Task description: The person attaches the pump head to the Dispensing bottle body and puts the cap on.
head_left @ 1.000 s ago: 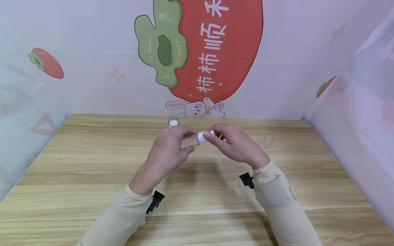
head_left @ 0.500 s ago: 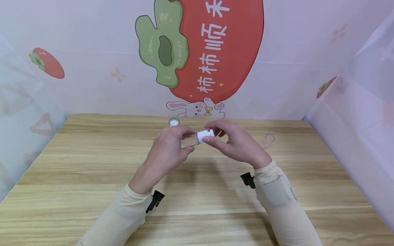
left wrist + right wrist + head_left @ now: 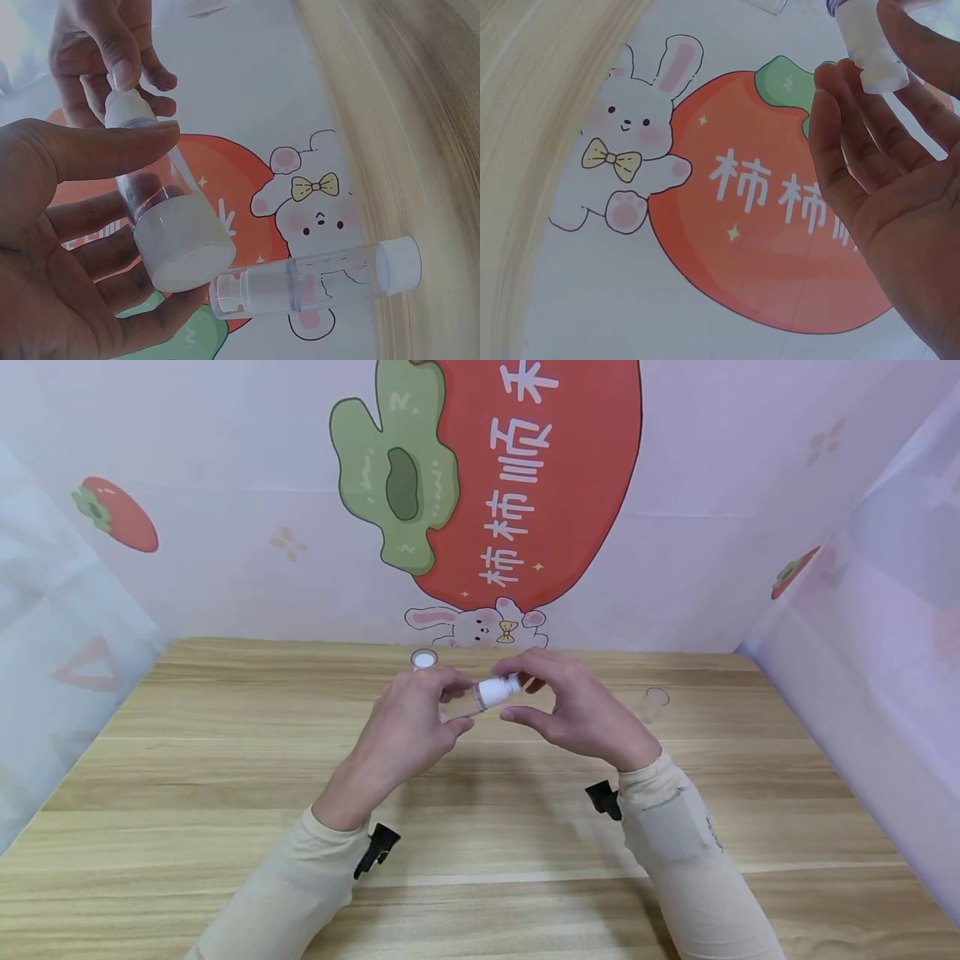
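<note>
My left hand (image 3: 408, 718) grips a small clear pump bottle (image 3: 495, 692), which is tilted with its white pump end toward the right. In the left wrist view, the thumb lies across the clear body, and the bottle's white base (image 3: 187, 247) faces the camera. My right hand (image 3: 577, 710) is at the white pump end, its fingers loosely bent behind it. In the head view the right thumb stands apart from the bottle. The right wrist view shows the white pump top (image 3: 877, 64) over the bent fingers.
A second clear pump bottle (image 3: 330, 281) with a white base stands on the wooden table (image 3: 480, 860), behind my left hand. A transparent cap (image 3: 651, 703) is on the table at the right. A printed cloth wall (image 3: 247, 568) closes off the back.
My right thumb has come off the bottle's white part and moved down, and the right fingers have opened wider. More of the white pump end shows. The left hand keeps its grip.
</note>
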`<state>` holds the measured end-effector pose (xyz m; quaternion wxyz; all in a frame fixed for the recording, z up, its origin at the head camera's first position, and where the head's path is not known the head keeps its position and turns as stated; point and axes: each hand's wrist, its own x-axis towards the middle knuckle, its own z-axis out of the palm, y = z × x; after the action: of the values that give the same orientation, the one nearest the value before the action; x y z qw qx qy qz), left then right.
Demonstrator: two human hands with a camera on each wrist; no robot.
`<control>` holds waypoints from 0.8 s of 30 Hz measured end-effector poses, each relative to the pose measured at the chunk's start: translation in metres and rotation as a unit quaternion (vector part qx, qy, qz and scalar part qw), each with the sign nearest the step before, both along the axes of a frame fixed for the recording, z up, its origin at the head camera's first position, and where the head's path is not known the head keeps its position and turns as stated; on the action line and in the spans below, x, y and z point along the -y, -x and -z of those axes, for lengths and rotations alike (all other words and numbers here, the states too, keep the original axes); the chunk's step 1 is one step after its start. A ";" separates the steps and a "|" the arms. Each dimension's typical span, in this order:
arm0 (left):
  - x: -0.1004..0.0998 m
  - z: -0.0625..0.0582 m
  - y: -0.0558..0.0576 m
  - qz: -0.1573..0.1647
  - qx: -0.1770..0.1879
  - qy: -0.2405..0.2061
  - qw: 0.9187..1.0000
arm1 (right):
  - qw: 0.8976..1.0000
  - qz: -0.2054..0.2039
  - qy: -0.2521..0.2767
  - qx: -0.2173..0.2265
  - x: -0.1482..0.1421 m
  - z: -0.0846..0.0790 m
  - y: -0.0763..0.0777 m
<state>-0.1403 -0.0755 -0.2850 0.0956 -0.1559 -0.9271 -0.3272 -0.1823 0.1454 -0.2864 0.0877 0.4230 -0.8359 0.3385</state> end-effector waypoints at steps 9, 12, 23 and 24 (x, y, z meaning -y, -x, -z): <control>0.002 0.001 0.002 0.005 0.004 -0.004 1.000 | 1.000 -0.007 0.007 -0.005 0.002 0.000 0.001; 0.001 0.001 0.003 0.004 0.002 -0.004 1.000 | 1.000 -0.007 0.008 -0.004 0.002 0.000 0.001; 0.000 0.001 0.002 0.002 -0.012 -0.003 1.000 | 1.000 0.000 0.001 0.013 0.002 0.000 0.002; 0.000 0.000 0.001 0.002 -0.014 -0.003 1.000 | 1.000 0.001 0.000 0.016 0.002 0.000 0.002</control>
<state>-0.1417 -0.0751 -0.2855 0.1083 -0.1618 -0.9245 -0.3278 -0.1843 0.1432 -0.2863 0.0744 0.4170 -0.8375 0.3451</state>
